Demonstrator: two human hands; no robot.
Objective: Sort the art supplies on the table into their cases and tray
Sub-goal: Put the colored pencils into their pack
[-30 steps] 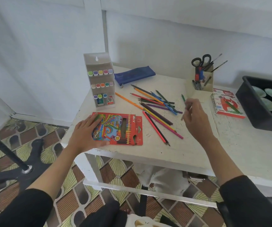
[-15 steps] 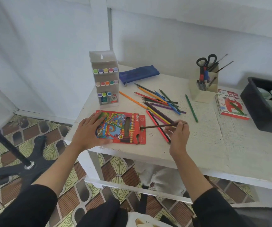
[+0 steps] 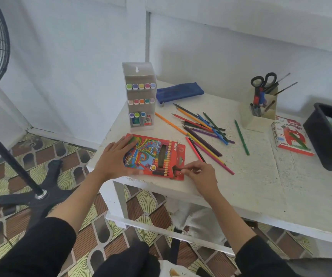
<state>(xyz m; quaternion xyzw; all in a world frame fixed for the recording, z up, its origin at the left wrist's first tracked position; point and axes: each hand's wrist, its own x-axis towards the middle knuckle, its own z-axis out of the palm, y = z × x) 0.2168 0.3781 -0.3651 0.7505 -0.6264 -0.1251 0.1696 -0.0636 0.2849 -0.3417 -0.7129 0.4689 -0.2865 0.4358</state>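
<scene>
A red coloured-pencil case (image 3: pixel 155 151) lies flat near the table's front left edge. My left hand (image 3: pixel 115 159) rests flat on its left part, fingers spread. My right hand (image 3: pixel 200 173) pinches the end of a dark brown pencil (image 3: pixel 176 168) whose tip has gone into the case's open right end. Several loose coloured pencils (image 3: pixel 203 132) lie scattered behind the case, and a single green pencil (image 3: pixel 241 137) lies to their right.
A white marker rack (image 3: pixel 140 96) stands at the back left, a blue pouch (image 3: pixel 179 93) behind it. A beige holder (image 3: pixel 261 110) with scissors, a red crayon box (image 3: pixel 290 136) and a black tray (image 3: pixel 321 136) sit at the right. A fan stand (image 3: pixel 21 172) is on the floor.
My right hand picked up a dark pencil from the pile, carried it left and slid its tip into the case. My left hand stayed on the case.
</scene>
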